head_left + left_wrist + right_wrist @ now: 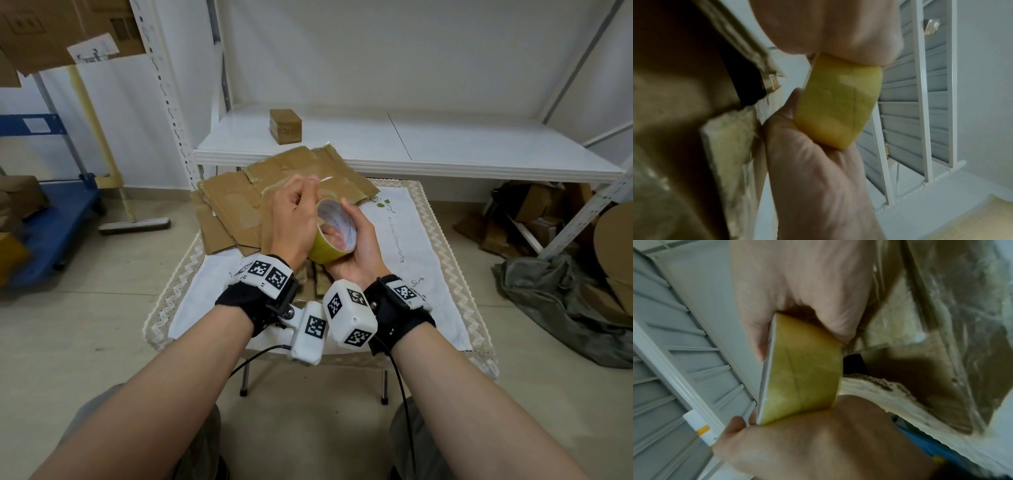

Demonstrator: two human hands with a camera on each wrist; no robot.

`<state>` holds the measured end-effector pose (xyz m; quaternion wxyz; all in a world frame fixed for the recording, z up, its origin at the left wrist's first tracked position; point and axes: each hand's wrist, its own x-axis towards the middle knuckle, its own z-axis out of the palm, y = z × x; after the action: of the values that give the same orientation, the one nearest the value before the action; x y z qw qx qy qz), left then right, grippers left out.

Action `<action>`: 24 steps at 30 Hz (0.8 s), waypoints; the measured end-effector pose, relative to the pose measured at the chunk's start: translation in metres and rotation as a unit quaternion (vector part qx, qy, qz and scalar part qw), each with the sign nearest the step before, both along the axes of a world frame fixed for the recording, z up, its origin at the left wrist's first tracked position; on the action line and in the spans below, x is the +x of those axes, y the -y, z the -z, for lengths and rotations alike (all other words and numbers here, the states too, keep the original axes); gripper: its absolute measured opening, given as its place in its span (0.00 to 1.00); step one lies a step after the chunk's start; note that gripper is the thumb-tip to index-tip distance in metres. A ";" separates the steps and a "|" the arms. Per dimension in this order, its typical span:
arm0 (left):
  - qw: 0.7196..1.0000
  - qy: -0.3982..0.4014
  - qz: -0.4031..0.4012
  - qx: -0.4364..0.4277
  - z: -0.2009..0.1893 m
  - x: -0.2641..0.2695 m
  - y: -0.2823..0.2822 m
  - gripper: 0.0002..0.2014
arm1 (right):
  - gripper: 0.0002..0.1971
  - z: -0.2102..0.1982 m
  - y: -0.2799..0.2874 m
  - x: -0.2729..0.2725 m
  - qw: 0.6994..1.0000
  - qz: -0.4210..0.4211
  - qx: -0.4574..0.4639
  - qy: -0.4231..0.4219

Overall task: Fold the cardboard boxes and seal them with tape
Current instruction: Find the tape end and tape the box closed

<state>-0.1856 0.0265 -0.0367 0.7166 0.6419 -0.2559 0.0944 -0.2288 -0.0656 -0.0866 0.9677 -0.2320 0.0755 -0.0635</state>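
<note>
We hold the tape roll (334, 236) at the centre of the frame, just above the stack of flattened cardboard boxes (239, 202) on the cloth-covered worktop (428, 240). Our right hand (356, 246) cups the roll from below, its grip closed with fingers through the core and the thumb over the upper rim. Our left hand (294, 219) curls over the top of the roll, fingertips pinched at its far edge where a clear sliver of tape seems to lift; whether the end is truly caught we cannot tell.

The risk we judge likeliest is the loose end: it may split lengthwise or slip back onto the roll if picked at an angle. Clear tape could also fold onto itself or stick to our fingers once it is pulled free. One small folded box (286, 125) sits on the white shelf (479, 150) in the upper middle.
</note>
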 end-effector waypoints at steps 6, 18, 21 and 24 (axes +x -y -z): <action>0.990 -0.018 0.126 0.057 -0.019 0.011 -0.027 0.15 | 0.16 -0.016 0.013 -0.005 0.998 0.013 -0.049 -0.022; 0.918 0.124 0.233 0.297 -0.070 0.027 -0.063 0.08 | 0.20 -0.036 0.029 -0.029 0.988 -0.126 -0.085 -0.009; 0.907 0.153 0.236 0.313 -0.076 0.026 -0.065 0.07 | 0.18 -0.038 0.029 -0.031 0.987 -0.136 -0.089 -0.014; 0.904 0.167 0.240 0.313 -0.079 0.024 -0.067 0.05 | 0.19 -0.041 0.028 -0.030 0.984 -0.148 -0.101 -0.023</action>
<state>-0.1615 0.0934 0.0424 0.4268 0.7269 -0.5347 -0.0592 -0.2590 -0.0933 -0.0461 0.9360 -0.3383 0.0560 0.0789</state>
